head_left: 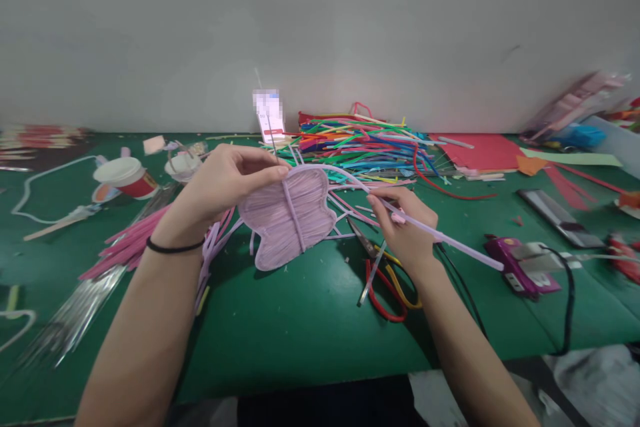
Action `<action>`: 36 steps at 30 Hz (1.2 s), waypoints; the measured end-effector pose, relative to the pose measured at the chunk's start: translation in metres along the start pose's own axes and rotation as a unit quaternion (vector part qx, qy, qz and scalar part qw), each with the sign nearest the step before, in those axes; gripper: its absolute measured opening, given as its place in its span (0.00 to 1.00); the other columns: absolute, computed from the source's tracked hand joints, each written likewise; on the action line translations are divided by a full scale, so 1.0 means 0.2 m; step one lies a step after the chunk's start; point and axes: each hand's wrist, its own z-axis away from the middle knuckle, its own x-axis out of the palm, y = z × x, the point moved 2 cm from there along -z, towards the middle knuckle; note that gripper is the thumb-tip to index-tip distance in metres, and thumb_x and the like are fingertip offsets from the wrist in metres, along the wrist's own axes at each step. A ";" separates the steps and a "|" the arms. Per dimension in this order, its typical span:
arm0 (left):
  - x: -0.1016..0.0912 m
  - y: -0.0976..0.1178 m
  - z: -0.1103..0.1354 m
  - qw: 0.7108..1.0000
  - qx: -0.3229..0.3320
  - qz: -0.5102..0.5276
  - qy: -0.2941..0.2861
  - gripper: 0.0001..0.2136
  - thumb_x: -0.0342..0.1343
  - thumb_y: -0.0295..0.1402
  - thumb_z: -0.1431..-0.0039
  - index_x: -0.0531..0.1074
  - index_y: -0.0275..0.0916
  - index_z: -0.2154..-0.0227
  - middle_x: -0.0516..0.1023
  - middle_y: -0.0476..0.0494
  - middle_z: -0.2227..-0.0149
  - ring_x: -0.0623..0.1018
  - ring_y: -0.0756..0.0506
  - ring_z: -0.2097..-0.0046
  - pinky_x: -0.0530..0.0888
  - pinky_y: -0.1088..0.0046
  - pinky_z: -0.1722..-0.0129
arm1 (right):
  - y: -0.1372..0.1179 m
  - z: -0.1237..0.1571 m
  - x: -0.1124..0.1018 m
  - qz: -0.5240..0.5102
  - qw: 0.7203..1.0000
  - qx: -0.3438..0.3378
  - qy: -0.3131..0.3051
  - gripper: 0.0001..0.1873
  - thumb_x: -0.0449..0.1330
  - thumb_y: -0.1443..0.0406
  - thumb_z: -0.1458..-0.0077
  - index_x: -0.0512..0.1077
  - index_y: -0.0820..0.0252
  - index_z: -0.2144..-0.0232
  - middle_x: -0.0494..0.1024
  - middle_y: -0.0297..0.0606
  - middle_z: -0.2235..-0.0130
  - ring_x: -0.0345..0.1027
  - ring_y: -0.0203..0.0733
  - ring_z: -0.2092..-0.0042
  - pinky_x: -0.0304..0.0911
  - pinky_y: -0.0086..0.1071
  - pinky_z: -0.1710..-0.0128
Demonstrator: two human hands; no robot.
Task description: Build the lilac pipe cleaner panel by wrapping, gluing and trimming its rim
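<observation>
My left hand (245,177) pinches the top edge of a lilac butterfly (275,223), held over the green table (300,333); my right hand (407,220) pinches a lilac pipe cleaner (460,250) curving from that edge. The phone (273,117) behind shows blurred, unreadable writing.

Clock ctr = wing pc. (273,233) over tbl. (310,327): phone (269,113) approx. 12, at foot of partition (350,33); stem pile (350,143) at 1, paper (483,149) at 2, power strip (503,252) approx. 3, scissors (371,251) at 4, btwn wing pc. & power strip. Rod bundle (93,300) sits at 8 o'clk, cup (143,185) btwn 9 & 10. Partition runs behind tbl. from 10 thru 2.
</observation>
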 end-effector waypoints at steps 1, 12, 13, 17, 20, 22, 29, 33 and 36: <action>0.00 0.00 0.00 1.000 -0.003 0.003 -0.009 0.10 0.67 0.42 0.49 0.83 0.42 0.68 0.84 0.48 0.68 0.79 0.49 0.67 0.71 0.77 0.69 | 0.00 0.00 0.00 -0.003 1.000 0.001 0.001 0.04 0.63 0.65 0.39 0.76 0.56 0.61 0.84 0.38 0.62 0.79 0.41 0.61 0.72 0.33 0.60; 0.00 0.02 0.03 1.000 -0.017 0.000 0.010 0.10 0.68 0.40 0.51 0.83 0.41 0.67 0.85 0.46 0.66 0.81 0.46 0.64 0.74 0.77 0.67 | -0.02 -0.01 -0.02 -0.042 0.999 0.025 0.010 0.05 0.62 0.67 0.39 0.76 0.56 0.59 0.83 0.37 0.61 0.79 0.41 0.61 0.74 0.33 0.60; 0.00 0.03 0.03 1.000 -0.015 -0.001 0.010 0.10 0.68 0.40 0.50 0.83 0.40 0.67 0.85 0.46 0.66 0.81 0.47 0.64 0.74 0.77 0.67 | -0.02 -0.01 -0.02 -0.042 0.999 0.024 0.013 0.06 0.63 0.68 0.40 0.76 0.56 0.59 0.83 0.37 0.61 0.79 0.41 0.61 0.74 0.33 0.60; 0.01 0.04 0.03 1.000 -0.005 0.003 0.012 0.09 0.68 0.38 0.50 0.83 0.38 0.68 0.84 0.46 0.68 0.79 0.49 0.66 0.73 0.77 0.67 | -0.02 -0.01 -0.02 -0.042 0.999 0.016 0.025 0.09 0.63 0.69 0.40 0.76 0.55 0.57 0.83 0.37 0.60 0.79 0.40 0.61 0.74 0.33 0.60; 0.01 0.04 0.03 1.000 0.001 0.010 0.011 0.08 0.68 0.38 0.50 0.82 0.38 0.70 0.83 0.47 0.69 0.78 0.50 0.67 0.72 0.77 0.68 | -0.04 -0.02 -0.03 -0.043 0.999 -0.004 0.020 0.12 0.62 0.70 0.41 0.75 0.55 0.54 0.84 0.39 0.58 0.79 0.42 0.58 0.74 0.35 0.58; 0.01 0.04 0.02 1.000 0.005 0.011 0.013 0.09 0.68 0.38 0.51 0.82 0.39 0.70 0.83 0.47 0.70 0.77 0.50 0.68 0.71 0.76 0.68 | -0.04 -0.02 -0.03 -0.049 0.999 -0.012 0.013 0.12 0.62 0.70 0.41 0.76 0.55 0.55 0.84 0.39 0.58 0.79 0.43 0.56 0.74 0.36 0.56; 0.00 0.03 0.02 1.000 0.002 0.010 0.008 0.07 0.67 0.37 0.50 0.81 0.39 0.70 0.83 0.48 0.69 0.77 0.50 0.68 0.72 0.76 0.67 | -0.05 0.00 -0.01 -0.057 0.998 -0.015 -0.022 0.09 0.62 0.70 0.40 0.77 0.57 0.57 0.84 0.39 0.60 0.79 0.41 0.59 0.73 0.34 0.57; -0.01 0.05 0.03 1.000 -0.013 -0.006 -0.010 0.09 0.67 0.38 0.49 0.80 0.38 0.69 0.83 0.47 0.67 0.78 0.49 0.65 0.72 0.74 0.65 | -0.07 0.00 0.00 -0.066 0.997 -0.012 -0.031 0.09 0.59 0.69 0.39 0.77 0.56 0.59 0.84 0.39 0.62 0.79 0.41 0.61 0.74 0.35 0.59; -0.03 0.05 0.04 1.000 -0.006 -0.014 -0.005 0.10 0.68 0.39 0.50 0.80 0.37 0.69 0.83 0.45 0.67 0.77 0.48 0.65 0.72 0.73 0.66 | -0.09 0.01 0.01 -0.077 0.996 -0.007 -0.048 0.09 0.58 0.69 0.38 0.77 0.56 0.59 0.84 0.39 0.63 0.79 0.42 0.62 0.74 0.36 0.60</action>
